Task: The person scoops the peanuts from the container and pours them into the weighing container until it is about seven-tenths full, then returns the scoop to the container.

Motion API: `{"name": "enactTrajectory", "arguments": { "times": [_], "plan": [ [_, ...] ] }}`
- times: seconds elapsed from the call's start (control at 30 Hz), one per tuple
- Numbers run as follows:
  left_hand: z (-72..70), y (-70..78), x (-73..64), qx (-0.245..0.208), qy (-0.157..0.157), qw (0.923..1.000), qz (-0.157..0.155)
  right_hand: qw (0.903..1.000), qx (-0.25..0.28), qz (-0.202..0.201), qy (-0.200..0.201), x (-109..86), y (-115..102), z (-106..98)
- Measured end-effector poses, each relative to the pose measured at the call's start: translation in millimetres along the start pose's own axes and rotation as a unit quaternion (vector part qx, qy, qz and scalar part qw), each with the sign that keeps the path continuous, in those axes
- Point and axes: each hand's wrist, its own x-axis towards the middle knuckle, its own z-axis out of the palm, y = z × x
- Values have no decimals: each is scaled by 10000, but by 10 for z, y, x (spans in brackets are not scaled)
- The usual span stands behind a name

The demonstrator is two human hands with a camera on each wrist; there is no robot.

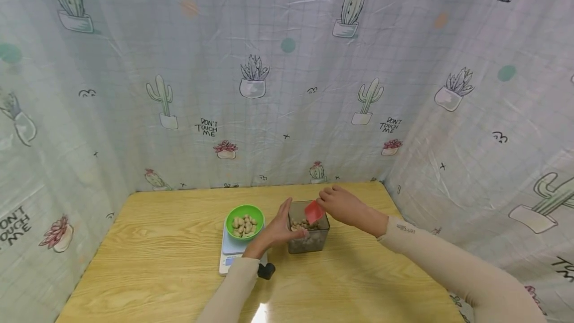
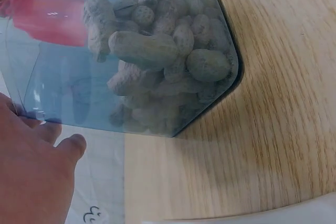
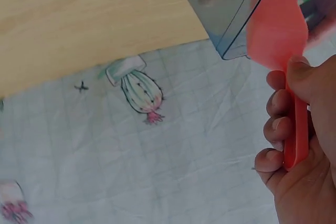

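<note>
A clear, grey-tinted plastic box [image 1: 307, 243] stands on the table with unshelled peanuts [image 2: 147, 51] in its lower part. My left hand [image 1: 279, 228] holds the box at its left side, thumb along the near rim and fingers toward the back. In the right wrist view, my right hand [image 3: 310, 145] has its fingers wrapped around the handle of a red scoop [image 3: 278, 24], thumb near the base of the scoop's bowl. From the head view the scoop is tilted down inside the box mouth, above the peanuts. Through the box wall the scoop appears as a pink blur in the left wrist view.
Left of the box, a green bowl [image 1: 230, 213] containing peanuts sits on a white kitchen scale [image 1: 233, 248], partly covered by my left forearm. Both rest on a wooden table [image 1: 161, 248]. Cactus-print curtains [image 1: 287, 113] hang behind and along the sides.
</note>
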Motion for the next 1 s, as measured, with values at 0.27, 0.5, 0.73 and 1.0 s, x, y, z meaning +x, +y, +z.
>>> {"name": "enactTrajectory", "arguments": {
  "times": [0.27, 0.5, 0.73, 1.0],
  "plan": [
    [-43, 10, -12, 6, -121, 9999, -50, 9913, -779, -509, -935, 177, -89, 32],
    [-48, -1, -1, 15, -74, 9999, 81, 9927, -202, -825, -860, 250, -139, 226],
    [-60, 38, 2, 144, -95, 9998, 116, 9946, 727, -729, -155, 201, -105, 286],
    [-52, 12, -27, -55, -69, 9999, 95, 9938, 988, -490, -144, 207, -194, 386]
  ]
}}
